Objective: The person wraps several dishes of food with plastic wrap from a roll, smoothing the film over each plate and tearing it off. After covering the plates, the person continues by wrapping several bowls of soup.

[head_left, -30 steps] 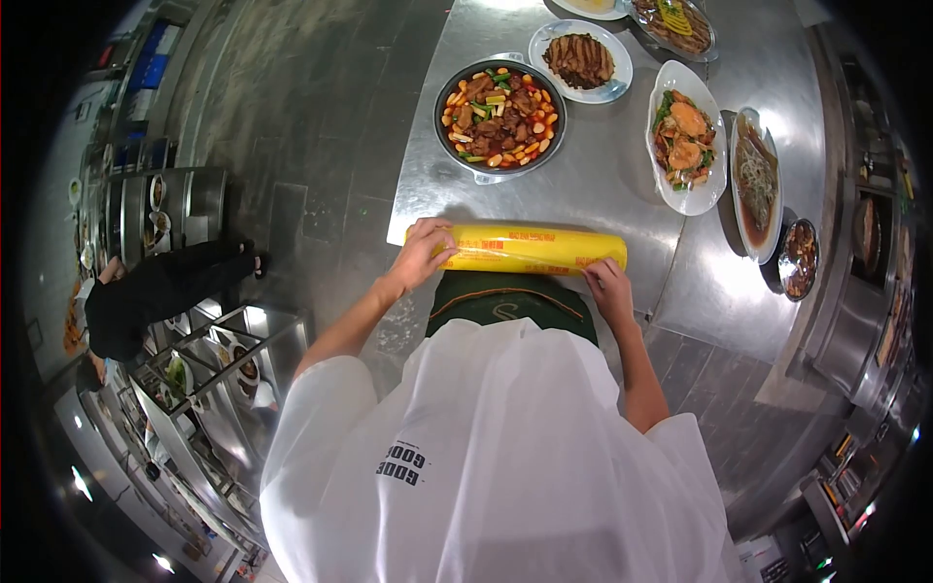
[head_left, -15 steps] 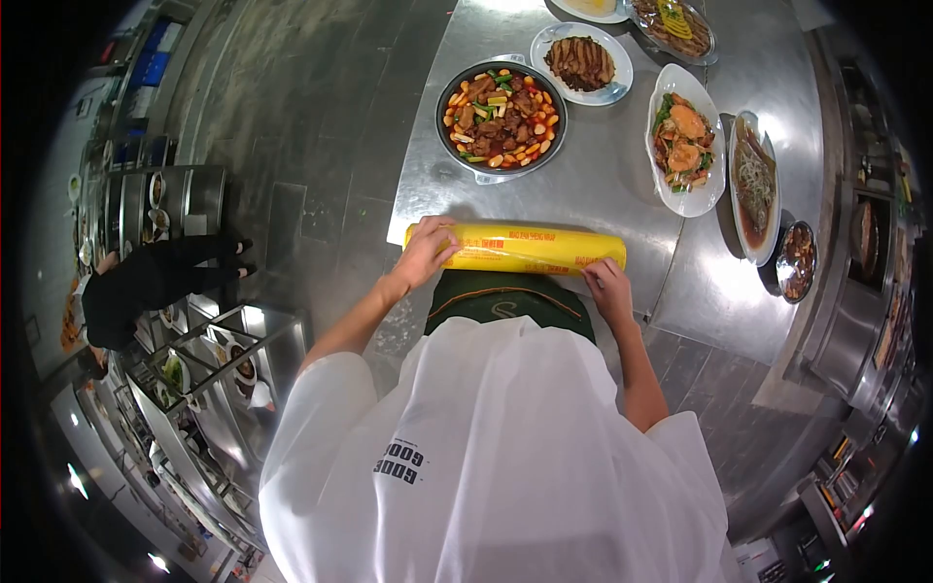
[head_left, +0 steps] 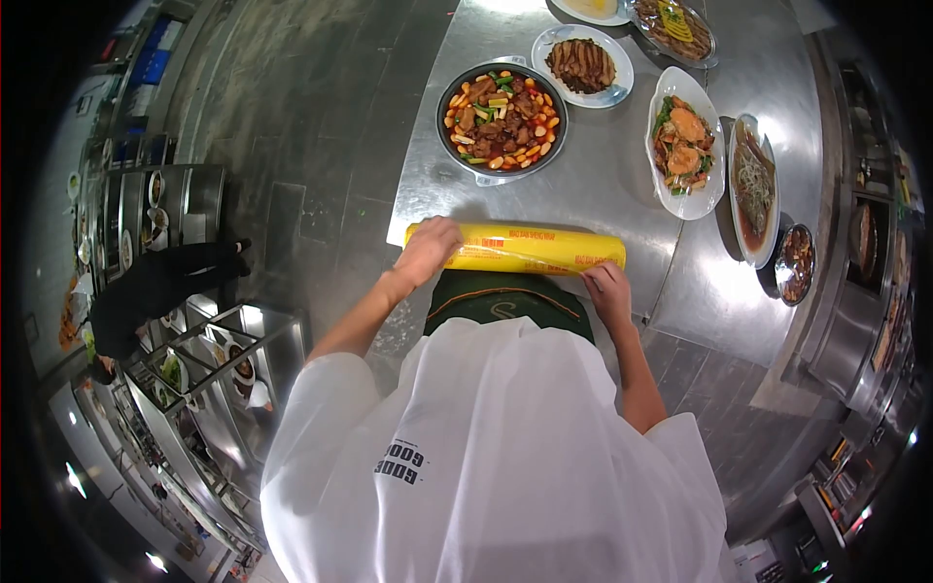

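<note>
A yellow roll of cling film (head_left: 525, 249) with red print lies crosswise at the near edge of the steel table. My left hand (head_left: 428, 253) has its fingers curled over the roll's left end. At the right end, my right hand (head_left: 607, 287) pinches at the lower edge, thumb and fingers together; the film there is too clear to make out. Beyond the roll stands a black round pan (head_left: 439, 124) of meat and beans with metal handles. Behind that is a white plate (head_left: 619, 78) of sliced meat.
On the steel table (head_left: 603, 165), an oval plate of orange-topped food (head_left: 685, 146), a fish platter (head_left: 752, 189) and a small dark bowl (head_left: 795, 264) stand to the right. More dishes sit at the far end. A person in black (head_left: 146, 291) bends by racks at left.
My left hand has rolled forward over the roll's top, and the print on the roll has turned slightly. My right hand stays nearly still. The person in black has shifted a little.
</note>
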Motion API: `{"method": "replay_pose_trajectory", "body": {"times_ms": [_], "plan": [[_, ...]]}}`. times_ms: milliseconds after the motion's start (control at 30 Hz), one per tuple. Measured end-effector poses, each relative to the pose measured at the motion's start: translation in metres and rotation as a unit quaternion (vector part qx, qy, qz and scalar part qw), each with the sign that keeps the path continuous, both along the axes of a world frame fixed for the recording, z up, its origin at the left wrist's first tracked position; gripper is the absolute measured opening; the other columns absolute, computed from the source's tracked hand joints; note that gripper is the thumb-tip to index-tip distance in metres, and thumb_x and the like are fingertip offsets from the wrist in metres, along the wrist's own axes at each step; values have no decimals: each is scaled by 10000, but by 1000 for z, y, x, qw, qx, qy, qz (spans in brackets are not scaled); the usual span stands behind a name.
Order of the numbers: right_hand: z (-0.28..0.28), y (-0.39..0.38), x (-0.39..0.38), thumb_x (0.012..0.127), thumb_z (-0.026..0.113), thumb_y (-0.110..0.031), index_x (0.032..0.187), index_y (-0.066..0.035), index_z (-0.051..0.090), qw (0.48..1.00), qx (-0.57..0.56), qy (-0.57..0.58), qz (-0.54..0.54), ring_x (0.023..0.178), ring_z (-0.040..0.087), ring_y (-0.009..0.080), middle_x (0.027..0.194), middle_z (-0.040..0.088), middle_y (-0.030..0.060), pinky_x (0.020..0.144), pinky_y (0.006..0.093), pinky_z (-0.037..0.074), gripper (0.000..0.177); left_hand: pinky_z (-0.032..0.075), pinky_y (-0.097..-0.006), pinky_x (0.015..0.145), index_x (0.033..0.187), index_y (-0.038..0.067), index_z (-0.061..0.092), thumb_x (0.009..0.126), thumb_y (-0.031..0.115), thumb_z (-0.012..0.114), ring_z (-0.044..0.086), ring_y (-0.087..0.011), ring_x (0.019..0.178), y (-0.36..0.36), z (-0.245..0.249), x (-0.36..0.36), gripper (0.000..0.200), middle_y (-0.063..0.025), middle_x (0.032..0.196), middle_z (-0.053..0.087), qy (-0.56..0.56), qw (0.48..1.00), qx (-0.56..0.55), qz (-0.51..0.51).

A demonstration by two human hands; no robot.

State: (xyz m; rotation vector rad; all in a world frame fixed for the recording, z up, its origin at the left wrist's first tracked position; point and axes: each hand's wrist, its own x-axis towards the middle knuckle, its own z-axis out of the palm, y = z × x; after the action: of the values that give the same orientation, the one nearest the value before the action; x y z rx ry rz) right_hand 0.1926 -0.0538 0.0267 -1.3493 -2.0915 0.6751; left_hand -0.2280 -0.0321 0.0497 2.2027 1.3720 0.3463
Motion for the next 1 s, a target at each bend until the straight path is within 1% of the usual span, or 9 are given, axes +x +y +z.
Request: {"method": "replay_pose_trajectory", "body": {"times_ms": [133, 267, 367, 433, 533, 633, 767, 933, 1000], "plan": [[2, 1, -1, 863, 789, -87, 916, -62, 680, 1000, -8, -1, 3, 861, 645, 321, 904, 633, 107, 763, 415, 535, 125, 472, -422, 979, 1066, 21, 637, 936, 103, 631, 585, -335, 1079, 0, 4, 3, 153, -129, 1125, 606, 76, 993, 53, -79], [6, 0, -1, 872, 786, -92, 915, -59, 677, 1000, -13, -3, -1, 850, 648, 321, 904, 635, 110, 746, 410, 538, 122, 467, -424, 984, 1068, -1, 623, 959, 112, 587, 582, -339, 1066, -5, 5, 5, 161, -140, 1103, 599, 60, 993, 76, -68], [3, 1, -2, 877, 785, -93, 917, -57, 677, 1000, -13, 2, -4, 851, 650, 323, 905, 636, 113, 745, 410, 540, 121, 466, -424, 990, 1105, 13, 621, 946, 97, 631, 580, -345, 1115, -12, 9, 6, 180, -139, 1130, 605, 62, 997, 32, -41], [1, 1, -2, 880, 784, -93, 919, -57, 678, 1000, -11, 6, -4, 852, 651, 324, 906, 637, 114, 746, 410, 541, 119, 458, -428, 1020, 1112, 43, 636, 924, 98, 700, 572, -356, 1180, -15, 12, 13, 207, -149, 1202, 607, -1, 1000, -4, 24], [1, 1, -2, 876, 784, -91, 921, -57, 680, 1000, -11, 3, -7, 849, 652, 322, 904, 636, 112, 742, 410, 541, 119, 429, -454, 1071, 1106, 89, 656, 896, 113, 762, 544, -370, 1254, -16, 5, 27, 236, -156, 1298, 592, -49, 997, -26, 52], [1, 1, -1, 867, 788, -95, 921, -61, 681, 1000, -2, 7, -5, 849, 648, 322, 898, 631, 109, 745, 412, 538, 125, 396, -487, 1104, 1070, 107, 659, 890, 113, 772, 518, -380, 1286, -15, -7, 35, 212, -156, 1352, 575, -88, 992, -44, 74], [1, 0, 0, 857, 795, -99, 918, -62, 681, 1000, 13, 9, 3, 858, 642, 321, 893, 625, 107, 755, 416, 533, 135, 381, -498, 1115, 1043, 110, 653, 883, 98, 777, 502, -381, 1303, -13, -19, 37, 202, -150, 1368, 568, -86, 992, -50, 72], [1, -1, -1, 857, 798, -100, 916, -64, 682, 1000, 7, 7, -1, 866, 642, 320, 894, 625, 106, 760, 420, 533, 135, 391, -489, 1110, 1004, 104, 660, 887, 92, 772, 505, -376, 1291, -11, -9, 37, 162, -142, 1373, 564, -92, 991, -71, 61], [3, -1, -2, 839, 815, -53, 910, -41, 688, 1000, 15, 3, -9, 838, 659, 321, 888, 644, 116, 739, 401, 540, 146, 397, -486, 1105, 1008, 103, 663, 887, 87, 769, 507, -376, 1286, -12, 2, 42, 162, -140, 1368, 568, -87, 993, -55, 55]]}}
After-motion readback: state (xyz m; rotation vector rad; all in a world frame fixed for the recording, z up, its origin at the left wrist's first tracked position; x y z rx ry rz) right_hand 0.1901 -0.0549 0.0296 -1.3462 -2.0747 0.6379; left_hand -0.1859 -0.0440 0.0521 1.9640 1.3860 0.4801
